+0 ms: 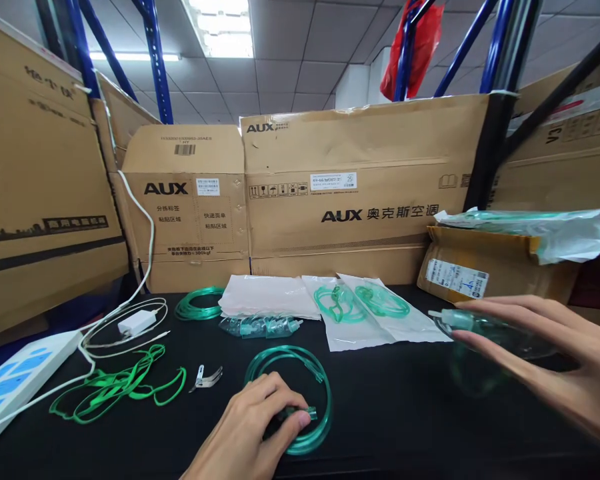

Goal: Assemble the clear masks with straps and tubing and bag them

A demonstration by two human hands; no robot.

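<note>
On the black tabletop in front of me, a coil of clear green tubing [325,427] lies flat. My left hand [260,420] rests over its left side, thumb and fingers pinched on the tube's end connector [312,413]. At the right, my right hand [565,353] is raised above the table with a clear plastic oxygen mask [523,340] between thumb and fingers. The mask's pale green connector [457,320] points left. Motion blurs this hand and the lower part of the mask.
Green elastic straps [130,383], a small metal clip [207,378], a white adapter [137,323] and a power strip [25,373] lie left. Behind sit another tubing coil [197,305], clear masks [263,327], bagged tubing [383,300] and cardboard boxes [360,180].
</note>
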